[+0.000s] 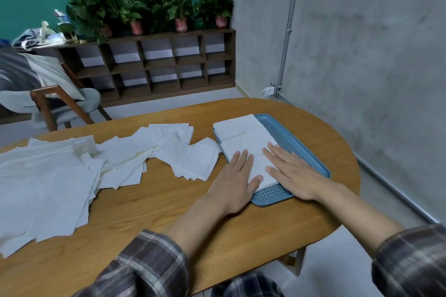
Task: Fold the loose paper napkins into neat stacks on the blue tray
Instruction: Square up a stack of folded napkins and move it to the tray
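A blue perforated tray (293, 142) lies on the right part of the wooden table. Folded white napkins (243, 137) lie in stacks along its left side. My left hand (235, 181) lies flat with straight fingers on the near stack's left edge. My right hand (293, 171) presses flat on the same stack's right side, palm partly over the tray. Loose white napkins (125, 152) are scattered across the table to the left, with a larger heap (43, 183) at the far left.
The oval wooden table (169, 212) ends close to a grey wall on the right. A wooden chair (60, 103) stands behind the table at left. A dark shelf unit (156, 62) with potted plants lines the back wall.
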Action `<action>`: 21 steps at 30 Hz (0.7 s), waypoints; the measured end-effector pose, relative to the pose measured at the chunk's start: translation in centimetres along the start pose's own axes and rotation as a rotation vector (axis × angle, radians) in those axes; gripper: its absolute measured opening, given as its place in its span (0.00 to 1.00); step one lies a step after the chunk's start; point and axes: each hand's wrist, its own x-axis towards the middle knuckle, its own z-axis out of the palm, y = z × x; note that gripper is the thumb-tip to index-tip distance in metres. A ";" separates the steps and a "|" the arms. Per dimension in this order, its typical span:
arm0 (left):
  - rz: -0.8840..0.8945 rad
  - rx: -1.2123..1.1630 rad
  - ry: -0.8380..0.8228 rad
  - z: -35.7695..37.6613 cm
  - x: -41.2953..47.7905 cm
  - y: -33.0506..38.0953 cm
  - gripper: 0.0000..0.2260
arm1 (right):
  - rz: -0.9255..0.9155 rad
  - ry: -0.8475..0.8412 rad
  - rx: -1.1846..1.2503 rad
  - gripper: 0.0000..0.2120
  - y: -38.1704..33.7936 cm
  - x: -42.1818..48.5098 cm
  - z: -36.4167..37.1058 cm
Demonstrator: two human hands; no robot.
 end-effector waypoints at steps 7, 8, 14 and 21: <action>0.012 -0.096 -0.018 -0.5 0.0 0.0 0.32 | 0.020 -0.020 -0.012 0.30 -0.5 -0.1 -0.6; 0.026 -0.154 0.021 -0.8 -0.2 -0.1 0.30 | 0.029 -0.004 -0.015 0.30 -0.8 -0.2 -0.8; -0.022 -0.080 0.349 -4.0 -2.5 -4.5 0.20 | -0.029 0.208 -0.070 0.26 -4.1 0.1 -1.8; -0.142 0.115 0.236 -4.9 -7.7 -10.6 0.21 | -0.152 0.271 0.077 0.19 -11.7 2.8 -0.6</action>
